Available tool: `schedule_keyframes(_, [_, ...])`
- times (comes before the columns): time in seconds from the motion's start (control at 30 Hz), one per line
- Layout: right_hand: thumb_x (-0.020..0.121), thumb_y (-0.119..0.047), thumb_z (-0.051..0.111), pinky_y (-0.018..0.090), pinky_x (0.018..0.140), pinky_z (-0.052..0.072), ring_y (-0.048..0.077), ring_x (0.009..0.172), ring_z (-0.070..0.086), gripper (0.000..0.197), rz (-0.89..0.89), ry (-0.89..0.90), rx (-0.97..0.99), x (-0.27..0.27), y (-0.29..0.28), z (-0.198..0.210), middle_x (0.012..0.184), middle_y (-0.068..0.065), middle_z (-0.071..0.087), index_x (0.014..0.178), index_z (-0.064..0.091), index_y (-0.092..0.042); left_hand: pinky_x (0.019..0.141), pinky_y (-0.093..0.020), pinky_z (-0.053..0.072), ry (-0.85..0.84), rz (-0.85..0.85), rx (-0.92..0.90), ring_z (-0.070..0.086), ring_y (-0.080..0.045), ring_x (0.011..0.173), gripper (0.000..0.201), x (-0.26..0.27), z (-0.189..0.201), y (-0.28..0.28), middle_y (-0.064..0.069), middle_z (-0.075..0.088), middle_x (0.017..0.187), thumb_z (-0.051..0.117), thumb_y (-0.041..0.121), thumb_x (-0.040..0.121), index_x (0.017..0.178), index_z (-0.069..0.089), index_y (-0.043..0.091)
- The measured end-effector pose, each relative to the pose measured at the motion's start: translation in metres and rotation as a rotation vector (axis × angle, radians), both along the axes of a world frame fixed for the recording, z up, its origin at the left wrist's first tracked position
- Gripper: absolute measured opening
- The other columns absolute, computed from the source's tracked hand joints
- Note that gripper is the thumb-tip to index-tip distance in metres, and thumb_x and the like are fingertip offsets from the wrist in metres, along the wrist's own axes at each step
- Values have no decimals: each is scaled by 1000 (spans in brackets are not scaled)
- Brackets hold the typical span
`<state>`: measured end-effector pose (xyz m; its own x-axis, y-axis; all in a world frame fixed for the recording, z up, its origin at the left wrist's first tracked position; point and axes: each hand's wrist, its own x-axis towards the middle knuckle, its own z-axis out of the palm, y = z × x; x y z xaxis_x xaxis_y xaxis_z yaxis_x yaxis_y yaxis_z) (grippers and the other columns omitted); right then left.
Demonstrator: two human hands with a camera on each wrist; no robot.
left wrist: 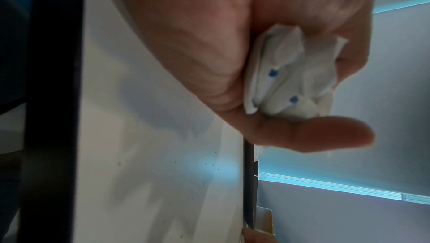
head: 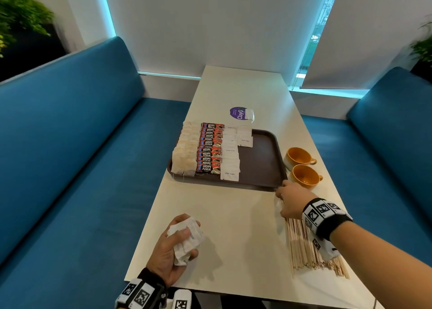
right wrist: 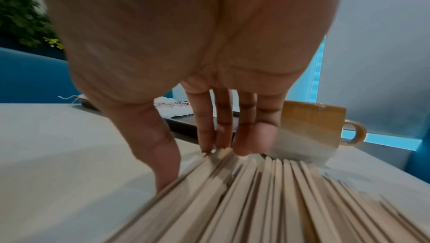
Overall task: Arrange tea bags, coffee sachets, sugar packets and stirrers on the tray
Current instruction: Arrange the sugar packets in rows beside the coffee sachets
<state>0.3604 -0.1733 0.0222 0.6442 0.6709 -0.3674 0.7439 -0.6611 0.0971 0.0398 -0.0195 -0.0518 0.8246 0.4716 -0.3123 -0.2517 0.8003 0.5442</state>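
The stirrers [head: 313,248] lie fanned under my right hand [head: 292,201], fingers straight on their far ends. My left hand [head: 170,255] clutches sugar packets [head: 187,241]. The tray [head: 261,159] sits ahead; next I'd judge gathering stirrers into one bundle.

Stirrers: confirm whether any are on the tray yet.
No, the stirrers all lie on the table under the right hand; the tray holds only sachets.

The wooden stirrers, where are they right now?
The wooden stirrers lie fanned on the white table, off the tray, at the near right of the head view, under the right hand, just short of the two orange cups.
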Motion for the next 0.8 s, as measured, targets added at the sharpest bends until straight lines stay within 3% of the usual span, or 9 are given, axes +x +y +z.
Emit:
schedule_keyframes(0.23, [85,-26,78,24,88,55,13,95,59,29,-41,79,86,-1,2,-1,110,-5,53,109,63,-32,46,-27,50,20,5,13,65,-24,76,71,1,3,-2,-16,66,104,101,16,45,107,66,17])
schedule_keyframes(0.33, [83,-23,80,22,86,53,11,95,58,26,-41,114,142,1,2,1,106,-7,53,102,65,-33,46,-26,49,24,1,26,65,-22,75,72,1,5,-2,-16,65,104,100,17,47,109,63,15])
schedule_keyframes(0.43, [85,-20,78,25,92,53,12,100,56,26,-112,142,252,1,-6,8,110,-8,52,105,65,-32,46,-25,49,38,2,37,62,-22,75,52,1,5,-2,-15,65,104,91,11,61,106,66,15])
schedule_keyframes(0.5, [87,-32,77,29,91,55,12,96,58,22,-197,124,330,-5,-16,12,112,-5,57,101,61,-33,45,-25,48,31,5,40,62,-22,73,32,1,5,-2,-16,65,103,74,6,75,105,66,15])
schedule_keyframes(0.6, [75,-66,75,33,85,58,11,92,58,50,-295,68,225,-24,-35,2,106,-7,59,107,55,-33,44,-23,47,6,12,43,62,-21,69,25,0,4,-3,-16,64,101,59,-1,88,107,64,14])
schedule_keyframes(0.67, [66,-81,69,38,89,57,16,107,54,74,-321,21,159,-34,-49,-12,121,-6,55,120,50,-34,45,-23,47,4,21,50,62,-22,72,26,0,5,-2,-16,64,100,50,-1,91,106,66,14])
schedule_keyframes(0.73, [69,-77,69,44,97,54,21,122,48,78,-368,39,217,-35,-59,-18,136,-2,48,131,45,-36,46,-24,47,18,21,62,61,-24,76,28,1,4,-3,-15,65,101,50,-1,90,104,68,15])
schedule_keyframes(0.8, [79,-62,72,47,103,51,24,130,45,72,-405,57,290,-33,-66,-17,144,1,44,138,41,-35,44,-26,46,31,25,64,59,-25,78,28,1,4,-3,-15,65,101,50,0,89,103,69,15])
